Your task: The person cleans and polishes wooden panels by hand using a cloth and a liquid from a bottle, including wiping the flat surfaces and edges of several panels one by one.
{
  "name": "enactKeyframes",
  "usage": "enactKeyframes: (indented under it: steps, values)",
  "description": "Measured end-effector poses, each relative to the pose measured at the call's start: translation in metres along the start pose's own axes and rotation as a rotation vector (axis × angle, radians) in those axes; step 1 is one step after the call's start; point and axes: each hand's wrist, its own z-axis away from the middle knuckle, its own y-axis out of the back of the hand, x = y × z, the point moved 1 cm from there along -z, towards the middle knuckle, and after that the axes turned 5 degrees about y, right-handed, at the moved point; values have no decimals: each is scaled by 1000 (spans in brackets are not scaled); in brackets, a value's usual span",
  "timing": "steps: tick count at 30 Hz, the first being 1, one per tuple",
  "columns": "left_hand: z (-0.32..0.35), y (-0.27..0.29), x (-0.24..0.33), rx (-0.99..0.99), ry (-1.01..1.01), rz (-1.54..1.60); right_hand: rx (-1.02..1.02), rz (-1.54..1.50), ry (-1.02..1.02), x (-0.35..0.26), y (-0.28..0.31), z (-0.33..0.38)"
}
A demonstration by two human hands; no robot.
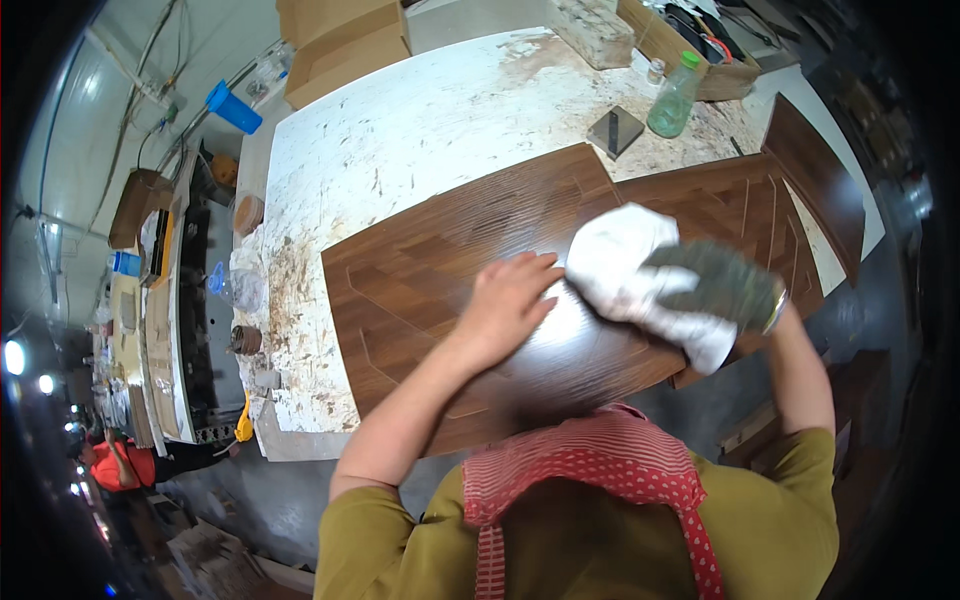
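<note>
A dark brown wood-patterned panel (420, 290) lies at an angle across the worktable in front of me. My left hand (508, 305) is bare and rests on its surface, fingers stretched out. In a dark green glove, my right hand (715, 285) is closed on a white cloth (622, 255), which touches the panel's right part; both are slightly blurred. A second brown panel (735, 205) lies to the right, partly hidden by the first panel, the cloth and the glove. Beyond it leans or lies a narrower curved-looking brown board (815, 180).
The stained white worktable (400, 150) carries a green-capped glass bottle (675, 97), a small dark square block (615, 132) and a wooden tool box (728, 78) at the far right. A cardboard box (345, 55) stands behind. Jars line the left edge. A person in red (120, 462) is far left.
</note>
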Motion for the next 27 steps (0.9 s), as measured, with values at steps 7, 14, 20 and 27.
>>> enactKeyframes:
  steps: [7,14,20,27]
  values:
    - [-201,27,-8,361,3,298,261,-194,-37,-34,-90,6]
    - [-355,-53,-36,65,351,-115,457,-295,-152,-34,-85,8]
    - [-402,-96,-92,-14,438,76,302,-550,-281,-32,-74,1]
    - [-392,-72,-92,374,377,296,291,-423,-220,-30,-60,-7]
